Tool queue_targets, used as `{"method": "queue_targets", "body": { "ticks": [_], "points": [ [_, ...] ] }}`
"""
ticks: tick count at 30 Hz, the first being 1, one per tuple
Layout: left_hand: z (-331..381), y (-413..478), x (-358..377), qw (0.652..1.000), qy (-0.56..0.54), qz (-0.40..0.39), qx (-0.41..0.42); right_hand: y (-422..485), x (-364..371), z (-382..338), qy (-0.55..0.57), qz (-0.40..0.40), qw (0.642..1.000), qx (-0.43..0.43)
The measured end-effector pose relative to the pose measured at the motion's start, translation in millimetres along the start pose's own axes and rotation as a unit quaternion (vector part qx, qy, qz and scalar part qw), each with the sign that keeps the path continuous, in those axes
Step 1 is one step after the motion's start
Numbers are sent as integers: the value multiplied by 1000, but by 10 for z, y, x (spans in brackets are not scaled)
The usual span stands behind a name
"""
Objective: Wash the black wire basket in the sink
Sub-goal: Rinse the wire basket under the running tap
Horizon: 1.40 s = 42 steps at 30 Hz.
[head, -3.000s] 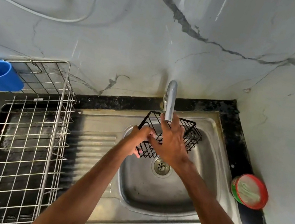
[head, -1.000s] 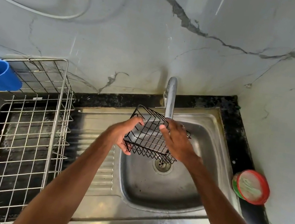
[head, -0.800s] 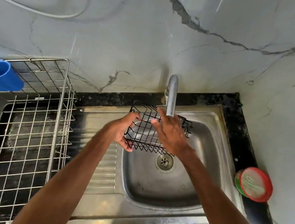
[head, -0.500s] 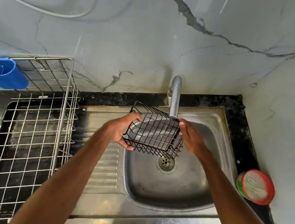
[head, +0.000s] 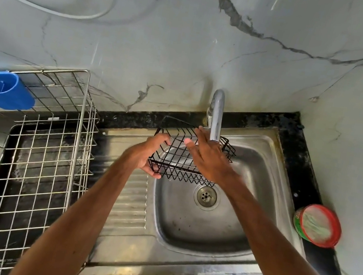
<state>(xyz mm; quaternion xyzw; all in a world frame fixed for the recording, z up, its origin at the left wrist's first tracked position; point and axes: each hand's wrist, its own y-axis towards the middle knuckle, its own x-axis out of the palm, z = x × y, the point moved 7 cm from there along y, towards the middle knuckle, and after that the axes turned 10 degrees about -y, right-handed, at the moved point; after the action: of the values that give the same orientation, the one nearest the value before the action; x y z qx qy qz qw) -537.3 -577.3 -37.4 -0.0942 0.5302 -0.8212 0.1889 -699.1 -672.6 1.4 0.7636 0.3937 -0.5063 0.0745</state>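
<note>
The black wire basket hangs over the back left of the steel sink, just under the chrome tap. My left hand grips its left end, thumb below and fingers over the rim. My right hand lies flat inside the basket with fingers spread, rubbing the wires. The basket's open side faces me, tilted. The right hand hides part of its right half. I cannot tell whether water runs.
A steel wire dish rack with a blue plastic cup holder stands left of the ribbed drainboard. A red-rimmed round tub sits on the black counter at the right. Marble walls close the back and right.
My right hand left the basket's right end and went inside it, palm flat on the wires. The basket turned slightly; my left hand kept its hold.
</note>
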Motion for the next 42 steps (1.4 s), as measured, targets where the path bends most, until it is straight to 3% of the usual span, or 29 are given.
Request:
{"method": "queue_targets", "body": {
  "ticks": [3,6,10,13,17,20,24,27,31,34,37,42],
  "points": [
    [-58,6,-7,1000,-15,-17,-10,1,25,146,25,-12,1000,-15],
    [-115,13,-19,1000,-15,-19,-12,-5,7,219,-84,-7,996,-39],
    [-154,22,-77,1000,-19,-22,-6,24,35,633,-53,-53,996,41],
    [-158,-18,-93,1000,3,-26,5,-8,121,1068,78,-91,980,161],
    [-105,-103,-22,996,65,-25,61,-126,291,1235,302,-132,912,247],
    [-50,-120,21,987,92,-38,128,-266,301,1248,382,-112,878,265],
    [-39,-177,-51,981,26,-54,184,-424,287,1376,460,-99,846,251],
    [-166,-243,8,975,-44,-111,187,-547,231,1462,431,-79,863,252],
    [-361,-350,208,943,-212,-183,178,-795,-2,1418,395,52,885,242],
    [-476,-421,344,924,-311,-179,135,-998,-230,1247,346,127,916,156],
    [-641,-392,436,942,-304,-118,80,-1142,-318,1178,256,149,944,144],
    [-737,-336,539,959,-237,-143,64,-1256,-370,1312,210,129,953,178]
  ]
}}
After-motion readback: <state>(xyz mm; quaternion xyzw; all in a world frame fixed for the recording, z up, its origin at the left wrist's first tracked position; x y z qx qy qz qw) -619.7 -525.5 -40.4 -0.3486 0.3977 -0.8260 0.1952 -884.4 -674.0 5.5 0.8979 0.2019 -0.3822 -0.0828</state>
